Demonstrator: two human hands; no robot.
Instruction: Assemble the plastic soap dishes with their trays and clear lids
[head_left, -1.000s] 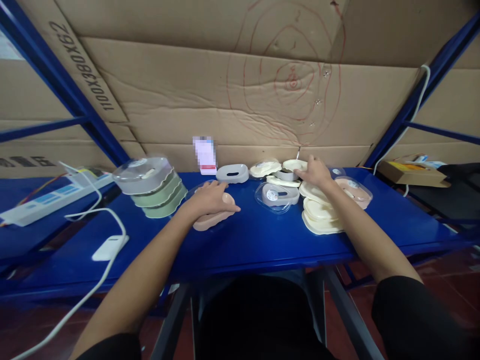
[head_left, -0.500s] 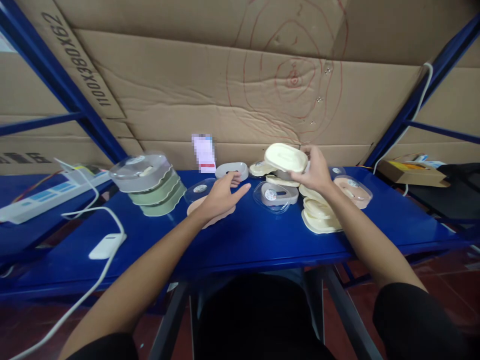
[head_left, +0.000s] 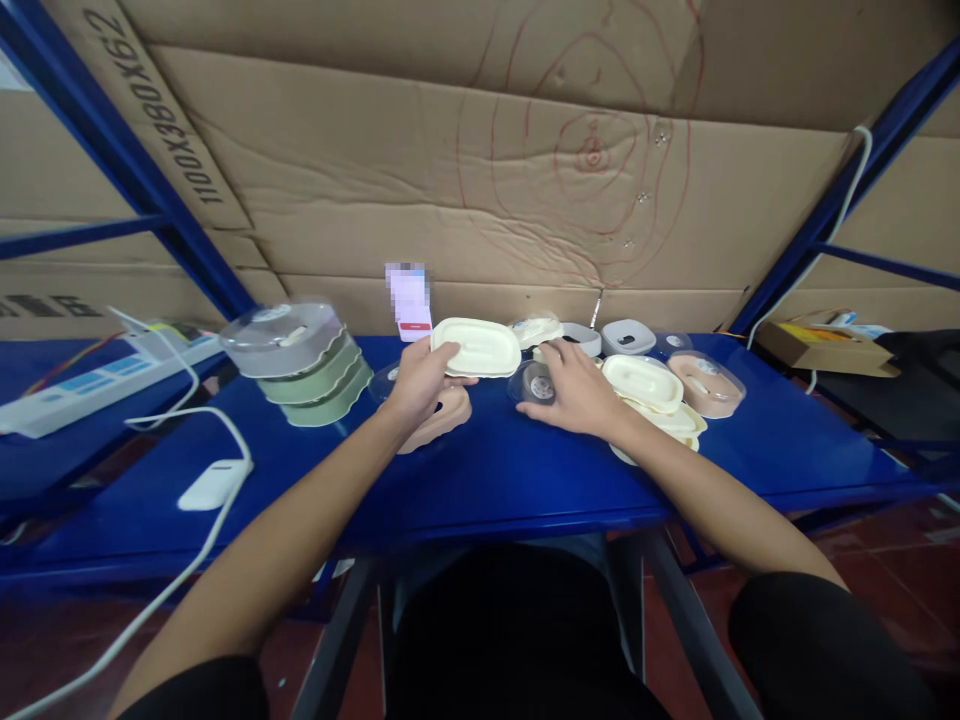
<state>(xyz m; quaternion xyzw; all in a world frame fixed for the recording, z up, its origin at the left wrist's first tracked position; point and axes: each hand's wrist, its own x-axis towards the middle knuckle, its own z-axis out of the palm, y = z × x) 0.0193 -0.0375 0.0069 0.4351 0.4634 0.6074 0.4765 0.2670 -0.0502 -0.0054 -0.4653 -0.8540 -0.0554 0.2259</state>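
Observation:
My left hand (head_left: 417, 381) grips the near end of a cream oval tray (head_left: 477, 347), holding it level above a pink oval tray (head_left: 444, 412) on the blue table (head_left: 495, 470). My right hand (head_left: 576, 393) rests palm down, fingers spread, on a clear lid with a round sticker (head_left: 534, 383). Just right of that hand lies a stack of cream trays (head_left: 649, 392). A pink tray under a clear lid (head_left: 705, 384) sits further right.
A stack of green trays topped by a clear lid (head_left: 300, 364) stands at the left. A white power strip (head_left: 97, 380) and a white adapter with cable (head_left: 213, 484) lie far left. Grey and cream pieces (head_left: 628, 336) sit along the cardboard wall. A small box (head_left: 821, 344) lies at the right.
The cream tray passed from my right hand to my left and moved left over the pink tray. My right hand dropped onto the clear lid in the middle.

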